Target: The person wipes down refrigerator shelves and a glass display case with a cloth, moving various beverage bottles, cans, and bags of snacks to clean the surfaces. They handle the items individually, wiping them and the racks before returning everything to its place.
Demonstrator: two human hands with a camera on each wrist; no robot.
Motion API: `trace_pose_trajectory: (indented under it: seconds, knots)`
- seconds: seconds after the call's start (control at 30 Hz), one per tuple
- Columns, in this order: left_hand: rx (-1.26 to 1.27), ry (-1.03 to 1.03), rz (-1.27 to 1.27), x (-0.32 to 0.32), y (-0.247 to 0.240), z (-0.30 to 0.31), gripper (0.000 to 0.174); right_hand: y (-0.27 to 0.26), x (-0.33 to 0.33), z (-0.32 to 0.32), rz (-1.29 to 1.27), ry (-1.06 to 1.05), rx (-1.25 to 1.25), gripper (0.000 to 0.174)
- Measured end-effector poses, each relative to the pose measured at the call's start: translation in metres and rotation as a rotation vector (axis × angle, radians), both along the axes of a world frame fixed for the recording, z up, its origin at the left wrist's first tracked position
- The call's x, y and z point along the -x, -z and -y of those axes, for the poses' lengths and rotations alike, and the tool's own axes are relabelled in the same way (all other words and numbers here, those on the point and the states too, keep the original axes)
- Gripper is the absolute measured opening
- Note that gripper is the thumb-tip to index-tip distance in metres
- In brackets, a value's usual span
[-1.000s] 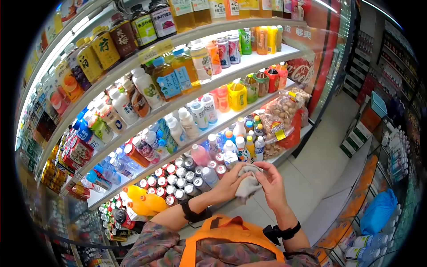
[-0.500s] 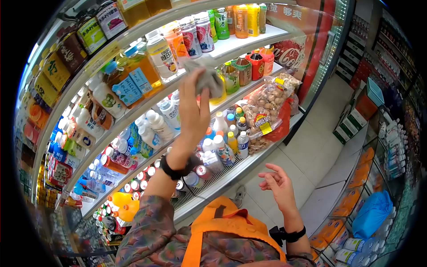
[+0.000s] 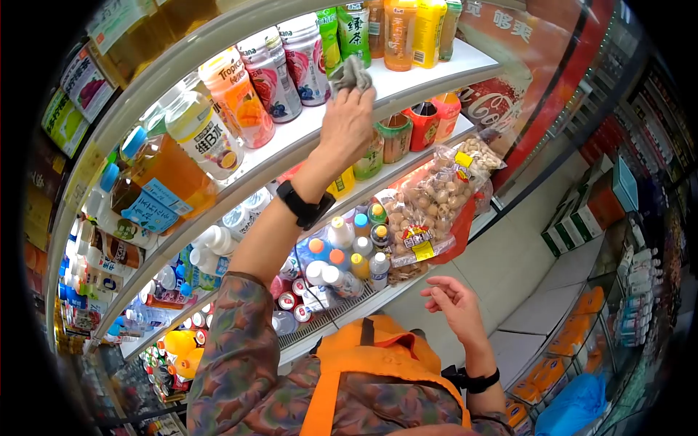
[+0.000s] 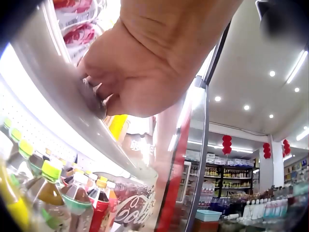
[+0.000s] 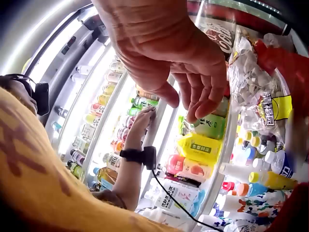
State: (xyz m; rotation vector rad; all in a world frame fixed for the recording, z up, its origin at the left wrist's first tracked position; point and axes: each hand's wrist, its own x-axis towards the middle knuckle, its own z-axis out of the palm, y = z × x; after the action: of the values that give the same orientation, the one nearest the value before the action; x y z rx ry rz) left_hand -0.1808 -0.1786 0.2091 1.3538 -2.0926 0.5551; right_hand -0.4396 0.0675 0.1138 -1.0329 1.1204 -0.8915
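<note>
My left hand (image 3: 347, 125) reaches up to an upper shelf (image 3: 465, 64) of a lit drinks cooler and holds a crumpled grey cloth (image 3: 353, 75). In the left wrist view the fingers of that hand (image 4: 137, 72) curl over the cloth (image 4: 92, 99) at the shelf's front rim. Just behind the cloth stand a green tea bottle (image 3: 354, 33) and purple-labelled juice bottles (image 3: 304, 58). My right hand (image 3: 456, 309) hangs in the air in front of the cooler, with loosely bent fingers and nothing in them, as the right wrist view also shows.
Bags of round brown goods (image 3: 429, 207) hang at the cooler's right end, over the lower shelf. Several small bottles (image 3: 342, 232) crowd below my left arm. To the right are a glass counter (image 3: 596, 305), a blue bag (image 3: 574, 407) and stacked boxes (image 3: 582, 211).
Both hands were together at the cloth low down. The left hand has carried it up to the upper shelf and rightward along its edge; the right hand has let go and hangs apart.
</note>
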Motion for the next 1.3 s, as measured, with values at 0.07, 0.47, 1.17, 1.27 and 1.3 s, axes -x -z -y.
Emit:
trace_pose_trajectory:
  seconds: [0.07, 0.47, 1.17, 1.27, 1.3]
  knots:
    - [-0.043, 0.096, -0.019, 0.011, -0.001, 0.034, 0.039, 0.0, 0.008, 0.02, 0.011, -0.067, -0.02, 0.026]
    - [-0.138, 0.069, -0.123, 0.072, -0.027, 0.065, 0.011, -0.001, 0.124, 0.165, 0.095, -0.348, 0.037, 0.025]
    - [-0.31, 0.14, -0.3, 0.162, -0.018, 0.169, 0.025, -0.088, 0.082, 0.507, -0.592, -0.113, 1.499, 0.022]
    - [-0.312, 0.233, -0.237, 0.154, -0.012, 0.17, 0.026, -0.101, 0.095, 0.549, -0.744, -0.113, 1.518, 0.022]
    - [-0.337, 0.248, -0.243, 0.154, -0.013, 0.17, 0.027, -0.103, 0.097, 0.567, -0.72, -0.164, 1.502, 0.022]
